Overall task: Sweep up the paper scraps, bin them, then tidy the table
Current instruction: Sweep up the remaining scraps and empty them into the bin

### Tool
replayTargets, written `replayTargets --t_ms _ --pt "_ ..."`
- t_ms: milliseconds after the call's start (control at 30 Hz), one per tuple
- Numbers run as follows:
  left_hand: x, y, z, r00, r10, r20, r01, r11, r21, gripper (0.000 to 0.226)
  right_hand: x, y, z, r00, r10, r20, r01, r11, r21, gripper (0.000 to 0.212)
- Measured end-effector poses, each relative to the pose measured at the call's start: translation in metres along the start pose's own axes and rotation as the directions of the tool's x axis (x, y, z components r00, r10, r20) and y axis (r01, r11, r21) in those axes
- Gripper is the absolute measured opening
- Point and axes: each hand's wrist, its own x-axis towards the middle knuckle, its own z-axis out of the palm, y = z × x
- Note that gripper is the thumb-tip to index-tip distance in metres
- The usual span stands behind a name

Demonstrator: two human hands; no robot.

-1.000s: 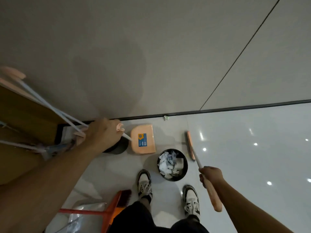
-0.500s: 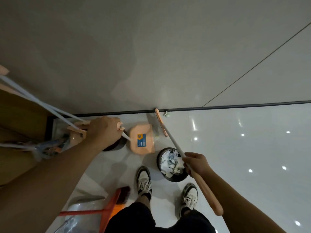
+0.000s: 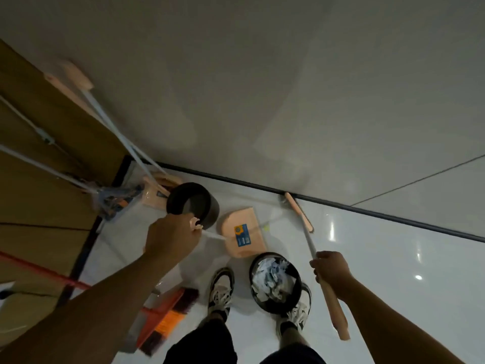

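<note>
Beside the bin (image 3: 275, 283) (scraps inside), right hand (image 3: 331, 270) grips broom (image 3: 299, 216).

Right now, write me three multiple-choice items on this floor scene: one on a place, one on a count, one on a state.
1. Where does the broom head rest?
A. inside the bin
B. on the floor by the dark baseboard strip
C. on the dustpan

2. How many black round bins show?
A. one
B. two
C. four

3. What is the state of the bin nearest the shoes?
A. holding paper scraps
B. tipped on its side
C. covered by a lid

Answers:
1 B: the right hand holds the broom handle and its peach head lies against the baseboard strip.
2 B: one sits by the feet, a second bin stands past the left hand.
3 A: white paper scraps fill its open top. The left hand grips the handle of the peach dustpan.
</note>
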Motion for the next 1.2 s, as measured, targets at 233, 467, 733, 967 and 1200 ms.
replayTargets --t_ms 233,467,733,967,1200 --pt "0.005 0.030 0.007 1.000 0.017 -0.009 -0.017 1.000 0.003 0.022 -0.027 0.016 -0.013 0.975 0.015 0.220 0.042 0.967 -0.253 0.023" --pt "0.001 0.033 0.011 1.000 -0.009 -0.016 0.008 0.999 -0.038 0.017 -0.050 0.030 -0.029 0.985 -0.033 0.170 0.060 0.985 -0.160 0.041" --pt "-0.012 0.014 0.018 0.999 -0.007 -0.046 0.004 0.998 -0.068 0.021 -0.052 0.031 0.024 0.986 -0.050 0.162 0.057 0.998 -0.039 0.013" --pt "-0.015 -0.008 0.012 0.999 0.020 -0.027 -0.024 0.990 -0.140 0.015 -0.097 0.036 0.040 0.975 0.001 0.224 -0.027 0.993 0.115 0.011" --pt "-0.039 -0.013 -0.006 0.995 -0.099 -0.026 0.094 0.984 -0.148 0.024 -0.085 0.031 0.014 0.993 -0.078 0.089 0.075 0.996 0.042 0.010"
